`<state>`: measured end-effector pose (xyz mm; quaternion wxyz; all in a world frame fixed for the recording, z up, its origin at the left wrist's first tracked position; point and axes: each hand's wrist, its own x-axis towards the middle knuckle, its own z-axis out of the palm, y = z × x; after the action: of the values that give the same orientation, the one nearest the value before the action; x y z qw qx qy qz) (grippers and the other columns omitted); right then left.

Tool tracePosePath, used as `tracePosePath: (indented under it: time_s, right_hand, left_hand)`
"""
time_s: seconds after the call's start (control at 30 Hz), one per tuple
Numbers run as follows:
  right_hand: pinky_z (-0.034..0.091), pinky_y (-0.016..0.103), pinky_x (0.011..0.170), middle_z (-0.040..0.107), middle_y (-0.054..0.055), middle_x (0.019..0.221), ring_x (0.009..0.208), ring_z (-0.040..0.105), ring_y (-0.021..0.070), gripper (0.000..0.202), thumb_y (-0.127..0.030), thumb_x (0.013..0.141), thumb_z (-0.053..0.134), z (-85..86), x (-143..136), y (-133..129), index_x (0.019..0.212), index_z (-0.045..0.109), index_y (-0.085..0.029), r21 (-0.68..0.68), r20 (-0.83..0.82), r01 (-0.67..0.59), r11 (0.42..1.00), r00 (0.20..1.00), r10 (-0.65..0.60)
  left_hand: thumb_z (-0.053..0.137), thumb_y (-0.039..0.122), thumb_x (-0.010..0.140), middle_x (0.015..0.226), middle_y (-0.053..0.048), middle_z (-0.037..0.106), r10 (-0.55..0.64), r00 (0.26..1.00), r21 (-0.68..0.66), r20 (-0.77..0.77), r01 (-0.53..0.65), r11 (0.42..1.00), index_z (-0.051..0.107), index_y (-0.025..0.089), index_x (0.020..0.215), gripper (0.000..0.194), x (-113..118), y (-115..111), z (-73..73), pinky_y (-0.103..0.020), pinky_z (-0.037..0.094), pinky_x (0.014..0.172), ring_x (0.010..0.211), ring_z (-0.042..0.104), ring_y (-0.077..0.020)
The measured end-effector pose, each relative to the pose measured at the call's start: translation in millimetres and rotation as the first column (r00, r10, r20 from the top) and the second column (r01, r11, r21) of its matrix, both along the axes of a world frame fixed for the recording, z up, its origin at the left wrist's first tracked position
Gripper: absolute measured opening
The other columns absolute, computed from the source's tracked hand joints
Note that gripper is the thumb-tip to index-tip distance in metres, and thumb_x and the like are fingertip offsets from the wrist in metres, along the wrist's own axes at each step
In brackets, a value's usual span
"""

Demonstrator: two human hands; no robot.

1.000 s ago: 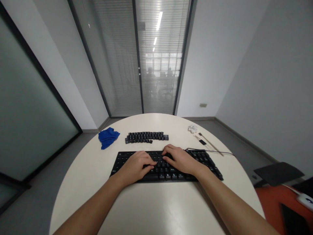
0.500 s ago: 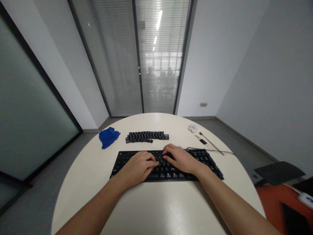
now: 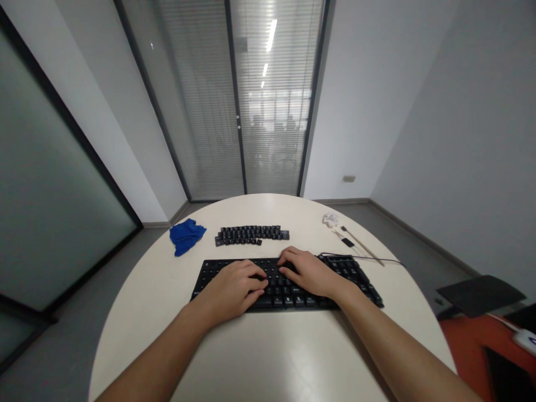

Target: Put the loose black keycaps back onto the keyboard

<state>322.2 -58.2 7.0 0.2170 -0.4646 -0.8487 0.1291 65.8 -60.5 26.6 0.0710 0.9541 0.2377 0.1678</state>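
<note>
Head view: keyboard (image 3: 285, 293) laid flat on tabletop (image 3: 268, 357), centred before wearer, presumably so that it can be reached by both hands. Left hand (image 3: 235, 285) placed over left half; fingers bent, index and thumb nearly met, whether key is pinched cannot be told. Right hand (image 3: 310, 273) arched over middle; fingers curved, set apart, nothing gripped. Loose keycaps (image 3: 251, 231) lined in rows beyond, probably so that order is kept. Blue cloth (image 3: 186, 236), thin stick (image 3: 363, 247) set at opposite sides, apparently for elbow room.
</note>
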Motion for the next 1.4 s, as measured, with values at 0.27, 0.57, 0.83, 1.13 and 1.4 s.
tracePosePath:
  time_s: [0.27, 0.57, 0.83, 1.13, 1.4]
  right_hand:
    - [0.048, 0.036, 0.091, 0.064, 0.007, 0.108, 0.100, 0.063, 0.0216, 0.012, -0.026, 0.096, 0.055, 1.6, -0.5, -0.1, 0.103, 0.063, -0.020, -0.005, 0.009, 0.003, 1.000, 1.000, -0.003]
    - [0.024, 0.061, 0.114, 0.066, 0.010, 0.111, 0.110, 0.060, 0.0258, 0.023, -0.040, 0.100, 0.048, 5.2, -21.7, -13.9, 0.104, 0.061, -0.021, 0.035, 0.059, 0.076, 0.996, 0.995, -0.078]
    - [0.024, 0.058, 0.117, 0.054, 0.014, 0.142, 0.133, 0.048, 0.0276, 0.034, -0.041, 0.098, 0.051, 0.9, -27.4, -17.8, 0.125, 0.054, -0.022, -0.030, -0.015, -0.092, 0.995, 0.996, 0.092]
    - [0.032, 0.050, 0.114, 0.056, 0.012, 0.140, 0.130, 0.050, 0.0258, 0.034, -0.033, 0.099, 0.049, -2.2, -19.3, -10.1, 0.130, 0.054, -0.023, -0.001, 0.009, -0.105, 0.994, 0.994, 0.105]
    - [0.042, 0.044, 0.108, 0.062, 0.012, 0.130, 0.120, 0.058, 0.0254, 0.024, -0.019, 0.092, 0.055, -1.3, -3.1, 1.2, 0.115, 0.062, -0.019, -0.007, -0.052, -0.131, 0.991, 0.990, 0.131]
  left_hand:
    - [0.054, 0.024, 0.097, 0.116, -0.006, 0.070, 0.045, 0.998, -0.035, -0.053, -0.047, 0.998, 0.075, 0.022, 0.108, 0.024, 2.5, -7.8, 5.5, -0.038, 0.049, 0.095, 0.108, 0.060, -0.0230]
    - [0.057, 0.027, 0.094, 0.131, -0.006, 0.066, 0.099, 0.993, -0.040, -0.063, -0.102, 0.994, 0.074, 0.025, 0.111, 0.024, -1.3, -7.0, 4.7, -0.044, 0.046, 0.103, 0.122, 0.055, -0.0267]
    - [0.058, 0.019, 0.090, 0.141, -0.010, 0.057, 0.163, 0.984, 0.004, -0.067, -0.163, 0.987, 0.073, 0.019, 0.109, 0.024, 12.6, -25.4, 5.5, -0.047, 0.047, 0.104, 0.125, 0.054, -0.0296]
    - [0.057, 0.031, 0.097, 0.119, -0.005, 0.069, 0.066, 0.995, -0.060, 0.072, -0.062, 0.996, 0.068, 0.021, 0.109, 0.020, 5.8, 2.5, -12.3, -0.039, 0.045, 0.104, 0.115, 0.059, -0.0219]
    - [0.056, 0.025, 0.096, 0.116, -0.004, 0.069, 0.348, 0.917, -0.025, 0.197, -0.350, 0.936, 0.065, 0.021, 0.110, 0.017, 1.2, 21.6, -26.2, -0.038, 0.048, 0.099, 0.110, 0.061, -0.0217]
